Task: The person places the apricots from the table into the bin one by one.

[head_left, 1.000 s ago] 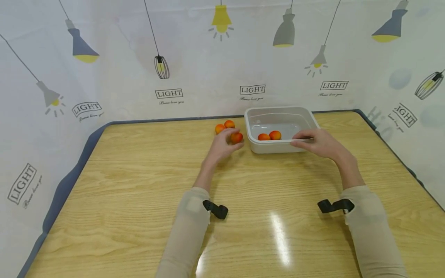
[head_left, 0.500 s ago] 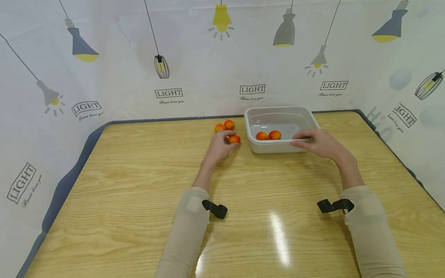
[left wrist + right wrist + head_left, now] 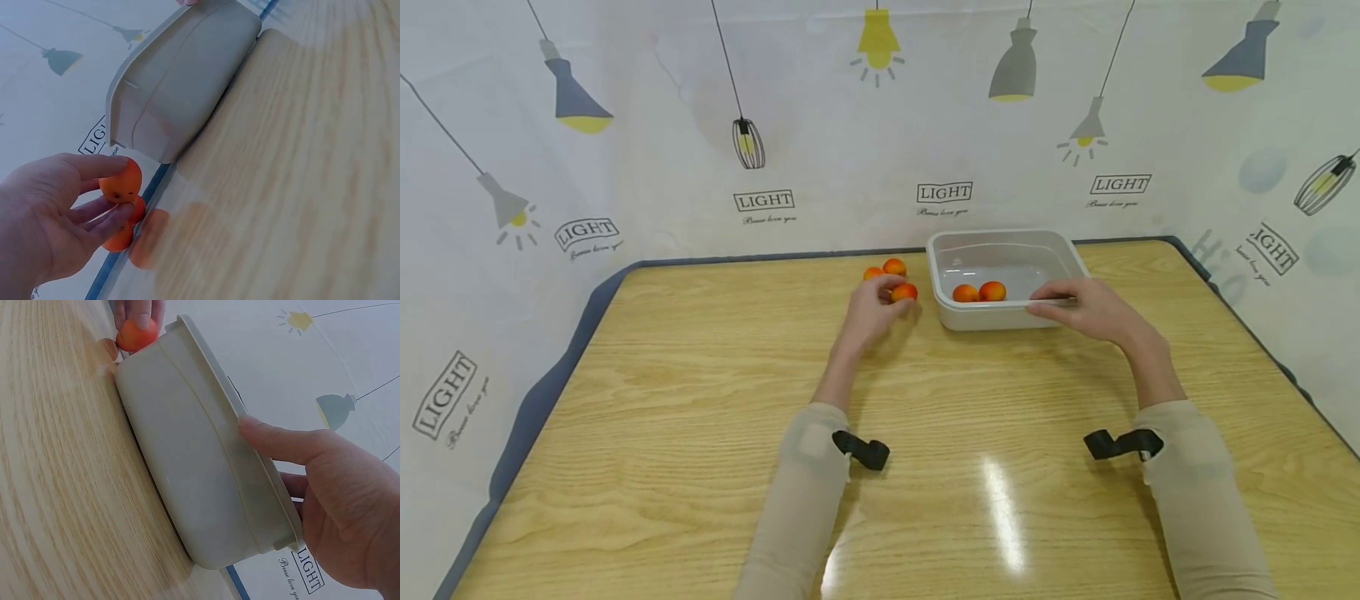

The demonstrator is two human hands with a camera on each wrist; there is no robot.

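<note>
My left hand (image 3: 871, 315) pinches an orange-red apricot (image 3: 122, 181) between thumb and fingers, just left of a white plastic box. Two more apricots lie close behind those fingers on the table; one of them (image 3: 894, 267) shows well, while the other (image 3: 872, 273) is partly covered by the hand. My right hand (image 3: 1090, 308) grips the near rim of the white box (image 3: 992, 319) toward its right end, with the thumb on the outer side in the right wrist view. Inside the box, two apricots (image 3: 979, 292) rest side by side against the near wall.
A light wooden table (image 3: 955, 417) extends in front of the box. Behind it hangs a white cloth (image 3: 835, 125) printed with lamps, with a dark blue band (image 3: 737, 259) along the table's back edge. Black straps (image 3: 868, 452) sit on both forearms.
My left hand has shifted slightly left, away from the box, with the apricot. The apricots in the box have shifted slightly left. My right hand stays on the rim.
</note>
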